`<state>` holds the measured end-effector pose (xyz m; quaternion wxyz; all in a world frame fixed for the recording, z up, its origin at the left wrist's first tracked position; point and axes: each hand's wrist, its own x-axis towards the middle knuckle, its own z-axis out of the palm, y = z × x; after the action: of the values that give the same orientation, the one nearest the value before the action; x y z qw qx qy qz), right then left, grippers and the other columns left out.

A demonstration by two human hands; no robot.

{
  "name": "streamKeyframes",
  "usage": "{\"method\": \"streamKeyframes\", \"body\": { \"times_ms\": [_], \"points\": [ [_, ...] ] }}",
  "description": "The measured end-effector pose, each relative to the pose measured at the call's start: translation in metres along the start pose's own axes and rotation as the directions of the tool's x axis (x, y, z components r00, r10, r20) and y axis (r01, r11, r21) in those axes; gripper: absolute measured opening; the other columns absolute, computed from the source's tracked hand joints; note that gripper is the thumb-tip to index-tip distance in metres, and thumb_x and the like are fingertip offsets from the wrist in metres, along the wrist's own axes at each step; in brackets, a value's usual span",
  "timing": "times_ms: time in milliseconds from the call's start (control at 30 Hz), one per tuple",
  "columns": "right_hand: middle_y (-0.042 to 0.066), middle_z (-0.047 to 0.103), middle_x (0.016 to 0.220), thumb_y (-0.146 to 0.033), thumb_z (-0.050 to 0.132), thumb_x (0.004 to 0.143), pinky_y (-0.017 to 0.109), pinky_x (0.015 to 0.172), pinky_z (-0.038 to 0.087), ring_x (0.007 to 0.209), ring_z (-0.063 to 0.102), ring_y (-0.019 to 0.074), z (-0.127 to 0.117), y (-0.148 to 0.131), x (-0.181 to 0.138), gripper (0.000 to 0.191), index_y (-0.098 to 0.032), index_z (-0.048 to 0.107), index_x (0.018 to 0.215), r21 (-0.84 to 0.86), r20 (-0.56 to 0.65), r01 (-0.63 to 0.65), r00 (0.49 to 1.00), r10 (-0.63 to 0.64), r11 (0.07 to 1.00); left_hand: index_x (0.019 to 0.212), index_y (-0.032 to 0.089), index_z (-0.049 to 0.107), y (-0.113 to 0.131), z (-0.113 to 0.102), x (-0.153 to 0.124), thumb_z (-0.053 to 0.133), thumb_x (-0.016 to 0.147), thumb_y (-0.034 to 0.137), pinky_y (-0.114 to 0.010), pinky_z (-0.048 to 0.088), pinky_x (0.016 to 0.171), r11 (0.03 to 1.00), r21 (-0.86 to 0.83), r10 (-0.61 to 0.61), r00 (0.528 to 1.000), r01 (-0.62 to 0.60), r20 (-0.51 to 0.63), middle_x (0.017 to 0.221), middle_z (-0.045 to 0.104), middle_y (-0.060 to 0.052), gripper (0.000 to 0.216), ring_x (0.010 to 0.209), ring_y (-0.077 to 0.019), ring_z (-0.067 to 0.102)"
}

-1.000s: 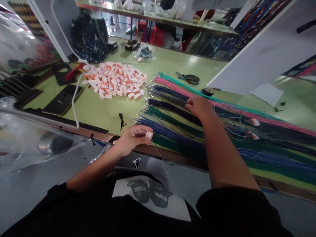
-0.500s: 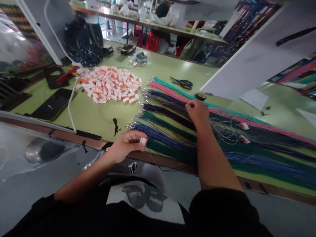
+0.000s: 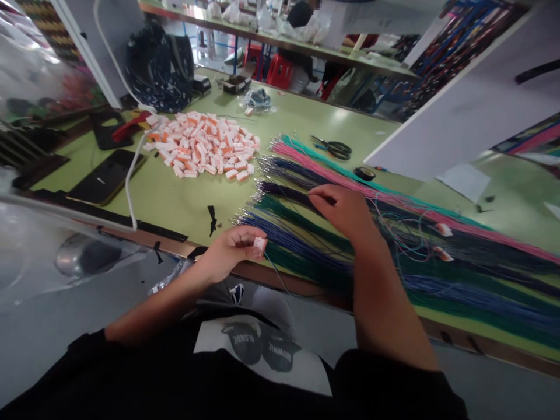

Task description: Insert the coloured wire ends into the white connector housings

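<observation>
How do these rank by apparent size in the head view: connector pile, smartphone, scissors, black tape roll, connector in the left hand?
1. Connector pile
2. Smartphone
3. Scissors
Unranked, last: black tape roll and connector in the left hand look close; the connector is nearer the camera.

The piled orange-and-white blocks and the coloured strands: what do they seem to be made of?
Blocks: probably hard moulded plastic, opaque and fairly matt, judging by their crisp edges and repeated shape. Strands: likely flexible plastic-coated wire, since they bend smoothly in solid colours; their shiny, silvery tips look metallic.
</observation>
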<state>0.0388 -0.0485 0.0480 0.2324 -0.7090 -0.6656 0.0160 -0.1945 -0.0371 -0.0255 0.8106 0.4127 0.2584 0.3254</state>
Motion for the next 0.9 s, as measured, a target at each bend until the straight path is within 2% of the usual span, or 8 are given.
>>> {"method": "streamKeyframes", "body": {
  "times_ms": [100,167,267,333,500,700,767,900],
  "points": [
    [0.004,0.072,0.089,-0.028,0.049,0.081,0.030,0.070,0.046,0.079,0.064,0.0194,0.000,-0.027,-0.015,0.023,-0.022,0.069,0.090,0.021,-0.016,0.101,0.995,-0.100,0.995,0.078,0.014,0.064,0.000,0.001,0.001,0.072,0.062,0.007,-0.024,0.052,0.062,1.000,-0.020,-0.003,1.000,0.003,-0.013,0.066,0.064,0.002,0.020,0.059,-0.0089,0.060],
    [0.004,0.072,0.091,-0.028,0.048,0.083,0.029,0.071,0.046,0.082,0.065,0.0193,0.004,-0.043,-0.027,0.024,-0.021,0.069,0.093,0.055,0.039,0.189,0.981,-0.191,0.980,0.078,0.014,0.064,0.001,0.001,0.001,0.072,0.061,0.006,-0.023,0.051,0.062,1.000,-0.029,-0.010,1.000,0.010,-0.020,0.065,0.064,0.003,0.020,0.059,-0.0084,0.059],
    [0.004,0.072,0.091,-0.028,0.046,0.087,0.028,0.073,0.046,0.083,0.065,0.0177,0.013,-0.061,-0.043,0.026,-0.022,0.068,0.099,0.147,0.130,0.317,0.933,-0.336,0.937,0.080,0.013,0.064,0.001,0.000,0.001,0.072,0.061,0.006,-0.023,0.051,0.063,1.000,-0.019,-0.014,1.000,0.014,-0.007,0.068,0.065,0.002,0.022,0.062,-0.0089,0.060],
    [0.003,0.072,0.090,-0.029,0.043,0.090,0.027,0.072,0.047,0.082,0.065,0.0156,0.018,-0.066,-0.050,0.027,-0.023,0.067,0.103,0.243,0.163,0.340,0.909,-0.384,0.908,0.081,0.013,0.063,0.001,-0.001,0.001,0.071,0.061,0.006,-0.023,0.052,0.065,1.000,-0.006,-0.006,1.000,0.006,0.006,0.072,0.066,0.000,0.022,0.065,-0.0100,0.061],
    [0.004,0.070,0.093,-0.037,0.041,0.090,0.027,0.071,0.048,0.082,0.063,0.0152,0.020,-0.054,-0.055,0.032,-0.024,0.062,0.110,0.423,0.214,0.223,0.917,-0.336,0.878,0.082,0.015,0.062,-0.001,-0.003,0.001,0.069,0.065,0.008,-0.026,0.052,0.068,1.000,0.010,0.016,1.000,-0.016,0.022,0.070,0.063,0.002,0.020,0.065,-0.0097,0.059],
    [0.001,0.065,0.082,-0.039,0.038,0.091,0.029,0.072,0.046,0.075,0.060,0.0140,0.023,-0.043,-0.063,0.036,-0.022,0.050,0.120,0.509,0.311,0.078,0.912,-0.268,0.857,0.080,0.016,0.061,0.000,-0.003,0.000,0.069,0.063,0.008,-0.026,0.051,0.068,0.999,0.023,0.023,0.999,-0.023,0.024,0.069,0.061,0.003,0.020,0.063,-0.0093,0.058],
    [0.002,0.065,0.083,-0.038,0.038,0.090,0.028,0.069,0.045,0.075,0.059,0.0146,0.024,-0.046,-0.065,0.030,-0.021,0.054,0.109,0.445,0.291,0.082,0.928,-0.231,0.892,0.080,0.015,0.061,0.000,-0.003,0.000,0.069,0.063,0.007,-0.025,0.051,0.067,0.999,0.033,0.018,1.000,-0.018,0.010,0.068,0.061,0.003,0.021,0.062,-0.0086,0.058],
    [0.003,0.067,0.079,-0.032,0.039,0.089,0.028,0.062,0.039,0.073,0.059,0.0165,0.025,-0.053,-0.066,0.025,-0.021,0.061,0.083,0.154,0.206,0.158,0.960,-0.188,0.975,0.081,0.015,0.062,-0.001,-0.004,0.000,0.069,0.063,0.008,-0.025,0.051,0.067,0.999,0.034,0.020,1.000,-0.020,0.007,0.070,0.062,0.002,0.021,0.063,-0.0089,0.058]
  ]
}}
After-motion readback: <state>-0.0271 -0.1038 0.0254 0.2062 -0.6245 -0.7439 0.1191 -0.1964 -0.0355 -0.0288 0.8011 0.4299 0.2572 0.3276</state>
